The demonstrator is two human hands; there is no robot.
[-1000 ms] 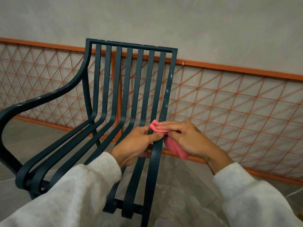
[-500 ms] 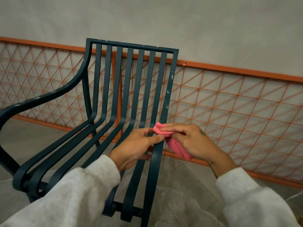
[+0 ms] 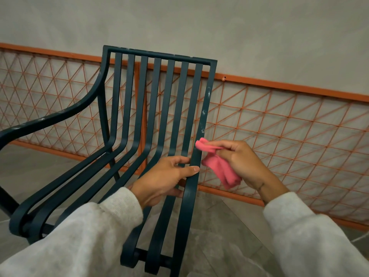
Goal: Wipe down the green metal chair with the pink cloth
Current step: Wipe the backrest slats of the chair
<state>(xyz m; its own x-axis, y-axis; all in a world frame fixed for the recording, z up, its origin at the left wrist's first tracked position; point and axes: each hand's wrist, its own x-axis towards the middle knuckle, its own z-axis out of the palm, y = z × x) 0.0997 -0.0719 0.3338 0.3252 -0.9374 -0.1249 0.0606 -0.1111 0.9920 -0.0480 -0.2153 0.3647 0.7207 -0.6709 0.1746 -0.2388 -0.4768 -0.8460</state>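
Note:
The dark green metal chair (image 3: 159, 108) fills the middle of the view, its slatted back rising toward the wall. My left hand (image 3: 165, 180) grips the two rightmost slats where back meets seat, thumb across the outer slat. My right hand (image 3: 243, 162) pinches the folded pink cloth (image 3: 219, 162), whose upper tip presses the right edge of the outermost slat just above my left thumb. The rest of the cloth hangs below my fingers. White smudges (image 3: 204, 116) mark that slat higher up.
An orange wire-mesh fence (image 3: 279, 124) runs behind the chair along a grey wall. The curved left armrest (image 3: 60, 116) sweeps toward the left edge. Grey tiled floor (image 3: 215, 226) lies beneath the seat.
The pink cloth and my right hand have drawn slightly right, off the top of my left fingers, now touching only the outer slat's edge. My left hand keeps its hold.

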